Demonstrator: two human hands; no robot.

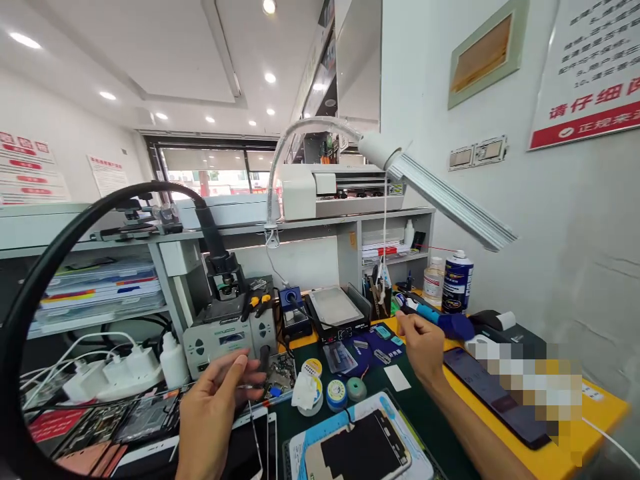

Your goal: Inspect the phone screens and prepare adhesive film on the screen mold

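Observation:
My left hand [213,410] is raised over the bench's left front, thumb and fingers pinched on thin metal tweezers [253,413] that point down toward opened phones [150,427]. My right hand [424,345] reaches to the back right, fingers curled beside a blue pen-shaped tool [435,317] lying on the yellow mat [560,457]. Whether it touches the tool is hidden. A dismantled phone [363,453] lies on a white and blue pad at the front centre.
A grey hot-air station [225,337] and a heating plate [334,308] stand at the back. Small round jars [336,395] sit mid-bench. A dark phone [495,393], a spray can [457,281], a desk lamp [445,200] and a black magnifier ring [45,280] surround the work area.

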